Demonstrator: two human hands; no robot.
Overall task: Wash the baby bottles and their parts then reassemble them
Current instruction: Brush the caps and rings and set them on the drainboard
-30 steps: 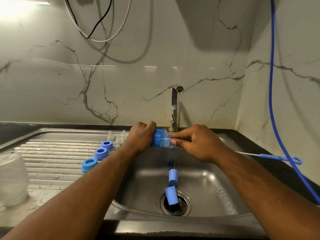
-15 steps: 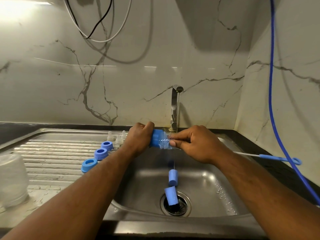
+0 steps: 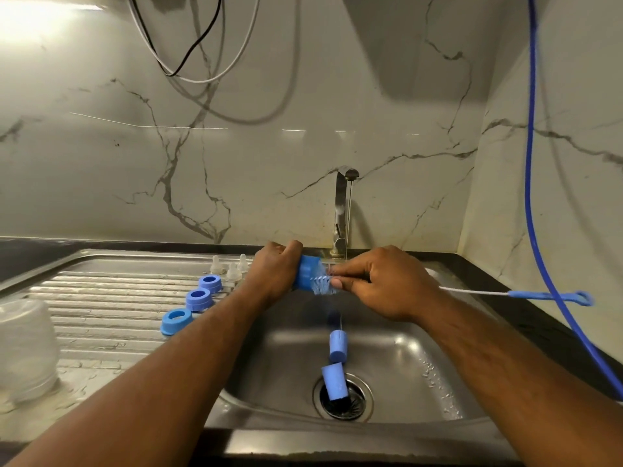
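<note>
Head view: I see the left hand [image 3: 276,271] over the sink [image 3: 421,348], its fingers curled round a blue bottle collar [image 3: 307,272] held sideways just in front of the tap [image 3: 342,214]. The right hand [image 3: 381,284] pinches the thin wire of a bottle brush [image 3: 553,295] between thumb and fingertips. The bristles go into the collar's open end, and the blue handle reaches out past the wrist over the dark desk [image 3: 526,332] on the right.

In the sink basin lie two blue caps. One cap [image 3: 338,345] sits on the basin floor, and the other cap [image 3: 333,382] rests partly over the drain [image 3: 359,401], just beside the first.

On the ribbed draining board [image 3: 101,298] to the left, three blue rings [image 3: 199,298] stand in a slanted row. Three clear teats [image 3: 233,272] stand upright behind them. A clear bottle [image 3: 23,348] stands at the far left edge, too blurred for me to tell what is in it.
</note>
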